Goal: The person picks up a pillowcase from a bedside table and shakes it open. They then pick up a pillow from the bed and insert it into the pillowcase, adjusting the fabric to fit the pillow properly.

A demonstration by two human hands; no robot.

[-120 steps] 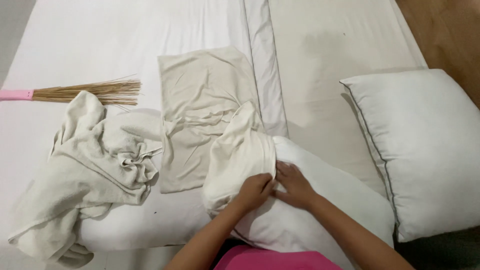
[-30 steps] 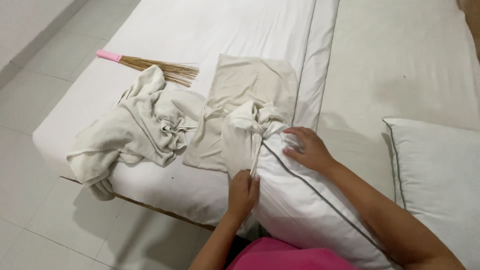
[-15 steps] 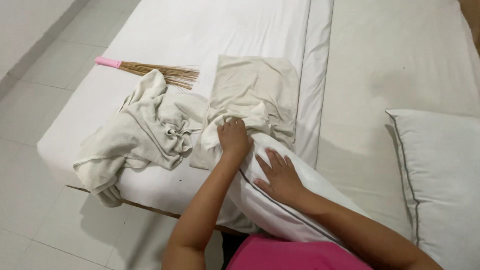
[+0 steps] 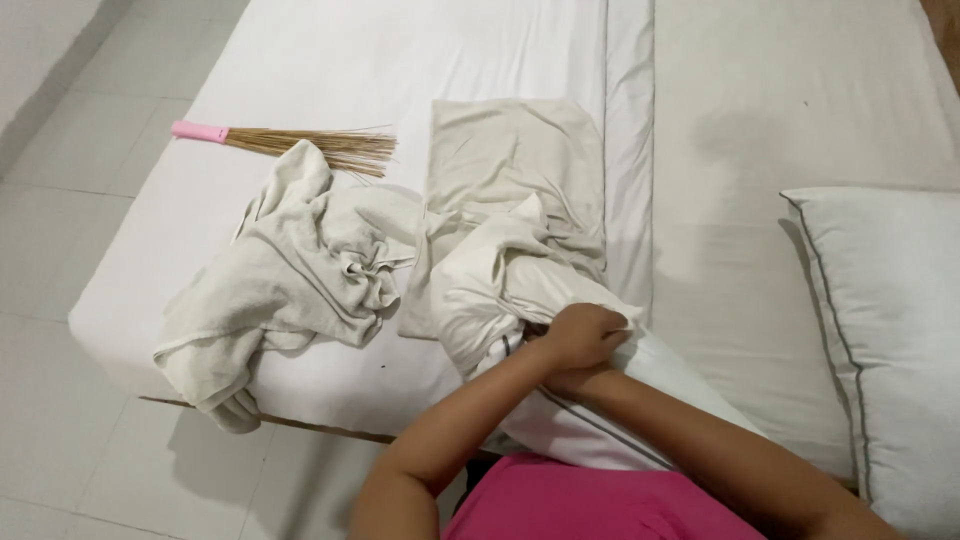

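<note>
near the bed's front edge, left hand [image 4: 580, 335] closed in a fist on the bunched mouth of a cream pillowcase [image 4: 500, 275], fingers curled tight over the cloth. right hand mostly hidden under the left one; cannot tell whether its fingers are open or closed. both forearms crossing low in view, above a pink shirt [image 4: 590, 500].

under the hands, a white pillow [image 4: 620, 410] with dark piping, tilted, its upper end inside the pillowcase, its lower end resting toward the body. beyond it, a second cream pillowcase [image 4: 520, 150] lying flat on the bed, touching the bunched one.

left of these, a crumpled cream sheet [image 4: 290, 275], one end hanging over the mattress edge. just behind it, a stick broom [image 4: 300, 145] with a pink handle, bristles touching the sheet.

at far right, another white pillow [image 4: 885, 340] with dark piping, lying flat, well apart from the hands. below everything, a white mattress [image 4: 330, 60] beside a beige mattress [image 4: 780, 90]. at far left, pale floor tiles [image 4: 60, 150].
</note>
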